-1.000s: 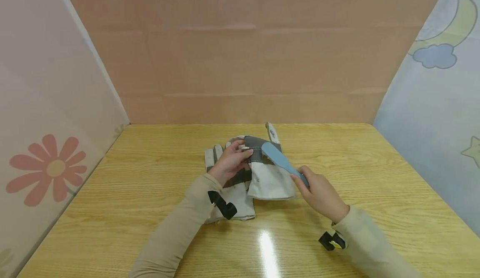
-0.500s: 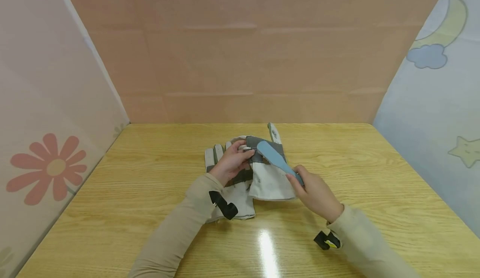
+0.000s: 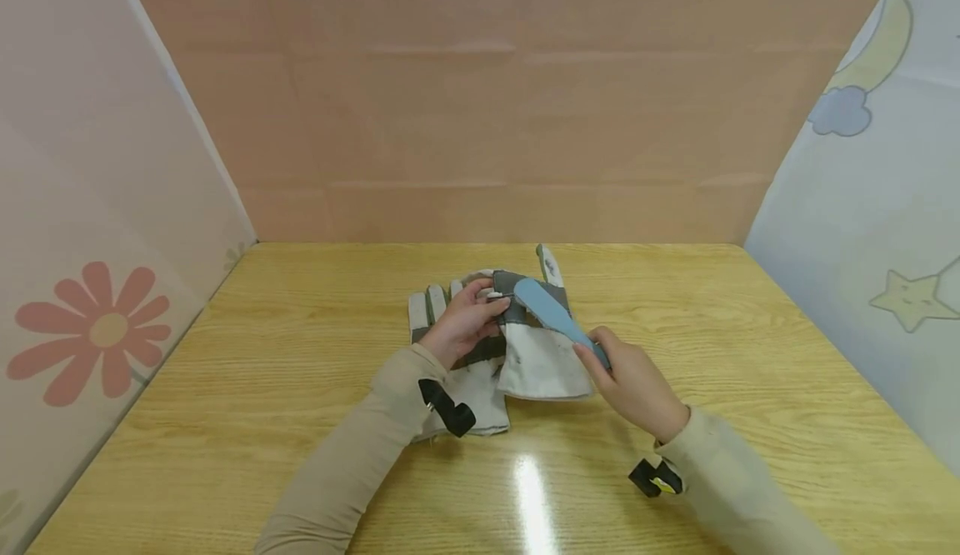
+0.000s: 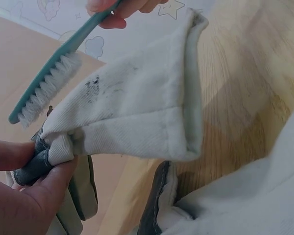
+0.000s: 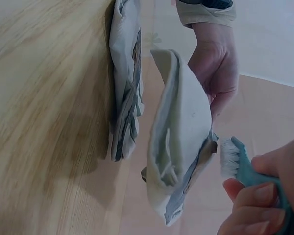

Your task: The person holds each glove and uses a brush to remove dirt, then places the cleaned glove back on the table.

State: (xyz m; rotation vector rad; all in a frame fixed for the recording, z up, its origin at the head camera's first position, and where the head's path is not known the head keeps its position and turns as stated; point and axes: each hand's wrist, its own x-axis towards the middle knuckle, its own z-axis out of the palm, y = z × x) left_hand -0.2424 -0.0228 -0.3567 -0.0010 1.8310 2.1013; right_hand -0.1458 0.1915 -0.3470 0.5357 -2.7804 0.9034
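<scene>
My left hand [image 3: 465, 326] pinches a white and dark grey work glove [image 3: 543, 363] near its dark band, lifting it off the table. Black smudges [image 4: 92, 88] mark its white cuff in the left wrist view. In my right hand [image 3: 637, 388] is a light blue brush [image 3: 551, 313], gripped by its handle. White bristles [image 4: 51, 88] face the glove; both wrist views show a small gap between them. A second matching glove [image 3: 472, 397] lies on the table below my left hand, its fingers pointing away. My left hand partly hides it in the head view.
The wooden table [image 3: 300, 388] spreads out on all sides of the gloves. A plain tan backdrop [image 3: 480, 122] stands at the far edge. Patterned panels flank it, one with a red flower [image 3: 105, 334], the other with a star [image 3: 911, 298].
Over the first half second my right hand and the brush shifted slightly left along the held glove. Since then they have barely moved. My left hand stays in place on the glove.
</scene>
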